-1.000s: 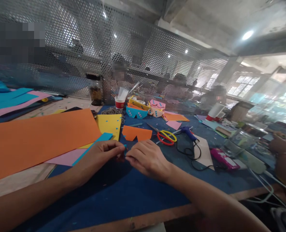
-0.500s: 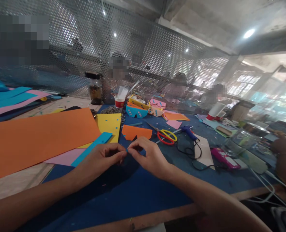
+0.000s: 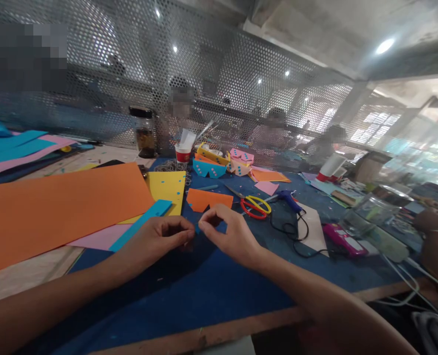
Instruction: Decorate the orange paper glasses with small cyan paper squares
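Note:
My left hand (image 3: 162, 236) is closed in a pinch above the blue table mat; whatever its fingertips hold is too small to make out. Facing it, my right hand (image 3: 232, 231) pinches thumb to forefinger, with a tiny blue paper piece (image 3: 197, 228) at its tips. Just beyond the hands lies an orange paper glasses cutout (image 3: 211, 198) with a few blue bits on it. A blue paper strip (image 3: 141, 226) sits beside my left hand. Scissors with red and yellow handles (image 3: 256, 207) lie beyond my right hand.
Large orange paper (image 3: 63, 212) and yellow paper (image 3: 167, 190) cover the left. Decorated paper glasses (image 3: 208, 167), a red-white cup (image 3: 182, 154) and a lidded jar (image 3: 144, 133) stand behind. A corded blue glue gun (image 3: 289, 199) lies right, near a pink device (image 3: 345, 240).
My fingertips have drawn slightly apart, opening a small gap between the hands. The blue piece now shows at my right fingertips. The view has shifted a little.

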The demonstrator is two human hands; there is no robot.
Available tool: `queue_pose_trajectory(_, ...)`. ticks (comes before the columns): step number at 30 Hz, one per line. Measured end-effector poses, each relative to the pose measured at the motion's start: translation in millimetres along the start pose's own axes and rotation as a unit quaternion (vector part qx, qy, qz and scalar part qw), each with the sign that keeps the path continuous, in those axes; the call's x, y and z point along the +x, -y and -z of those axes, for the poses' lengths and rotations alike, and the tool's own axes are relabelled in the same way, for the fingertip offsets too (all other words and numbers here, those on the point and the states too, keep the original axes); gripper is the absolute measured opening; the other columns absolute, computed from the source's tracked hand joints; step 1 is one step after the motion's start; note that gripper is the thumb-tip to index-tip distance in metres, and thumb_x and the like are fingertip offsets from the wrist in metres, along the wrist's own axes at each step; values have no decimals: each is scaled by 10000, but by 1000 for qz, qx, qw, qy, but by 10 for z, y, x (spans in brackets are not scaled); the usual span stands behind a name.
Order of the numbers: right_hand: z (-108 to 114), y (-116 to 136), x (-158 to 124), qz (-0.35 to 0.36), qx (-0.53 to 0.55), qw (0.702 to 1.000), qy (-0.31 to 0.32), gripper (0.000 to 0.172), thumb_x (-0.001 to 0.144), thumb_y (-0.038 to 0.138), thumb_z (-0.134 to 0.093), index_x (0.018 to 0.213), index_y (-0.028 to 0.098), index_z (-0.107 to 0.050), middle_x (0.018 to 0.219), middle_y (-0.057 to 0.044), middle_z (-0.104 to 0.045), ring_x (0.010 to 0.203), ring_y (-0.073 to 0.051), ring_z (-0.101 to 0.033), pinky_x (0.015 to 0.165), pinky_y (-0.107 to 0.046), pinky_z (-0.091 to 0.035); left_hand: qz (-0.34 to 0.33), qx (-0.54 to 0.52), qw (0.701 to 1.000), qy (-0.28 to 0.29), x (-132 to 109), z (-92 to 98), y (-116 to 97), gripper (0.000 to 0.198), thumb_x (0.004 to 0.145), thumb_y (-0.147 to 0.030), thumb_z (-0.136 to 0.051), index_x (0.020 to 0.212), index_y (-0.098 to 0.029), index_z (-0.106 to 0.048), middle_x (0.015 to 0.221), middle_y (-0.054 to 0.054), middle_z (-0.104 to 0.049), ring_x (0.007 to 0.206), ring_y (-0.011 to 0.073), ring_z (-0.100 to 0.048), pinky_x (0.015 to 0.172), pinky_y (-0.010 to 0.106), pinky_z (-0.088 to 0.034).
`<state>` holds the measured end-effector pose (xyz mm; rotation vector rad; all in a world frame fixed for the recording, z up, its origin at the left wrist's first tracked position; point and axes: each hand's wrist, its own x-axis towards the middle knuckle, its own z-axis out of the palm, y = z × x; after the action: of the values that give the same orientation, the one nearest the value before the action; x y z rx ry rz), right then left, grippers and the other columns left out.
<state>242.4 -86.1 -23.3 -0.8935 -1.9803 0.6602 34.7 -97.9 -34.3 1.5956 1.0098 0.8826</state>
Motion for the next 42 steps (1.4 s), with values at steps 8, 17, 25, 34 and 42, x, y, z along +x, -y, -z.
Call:
queue_pose_trajectory(8,-3,-12,-5,2,1,1000,-5,43,892,207,-650,860,185,-668,823,0,-688,762,-132,-637,724,-242,-512,17,-27,999,2,21,-6,-7,219,818,-415,-735,778,-200,-723,683,1,-706,664,174,-642,654,281,-508)
queue_pose_trajectory(17,0,-12,0,-5,2,1000,0,47,897,209,-645,864,186,-669,831,-3,-698,773,-136,-649,738,-255,-510,21,-35,999,19,1,0,-28,185,828,-373,-720,749,-206,-722,695,0,-711,671,172,-652,656,273,-513)
queue_pose_trajectory(25,6,-17,-3,-8,4,1000,0,47,895,209,-643,860,187,-666,828,-1,-698,772,-135,-645,731,-250,-509,30,-48,998,14,5,0,-41,179,797,-373,-749,733,-206,-731,659,-2,-705,640,167,-642,638,266,-511)
queue_pose_trajectory(34,-1,-32,-5,-8,9,1000,3,60,896,226,-648,860,187,-676,816,1,-696,750,-133,-631,713,-252,-507,37,-59,997,26,-3,7,3,194,816,-393,-762,751,-212,-737,679,5,-728,645,159,-656,642,261,-516)
queue_pose_trajectory(42,-4,-18,-4,-12,16,1000,7,60,898,218,-652,870,178,-686,826,0,-705,755,-128,-637,720,-246,-507,34,-64,997,30,7,6,18,186,828,-377,-764,767,-205,-733,679,0,-724,643,152,-656,634,251,-508)
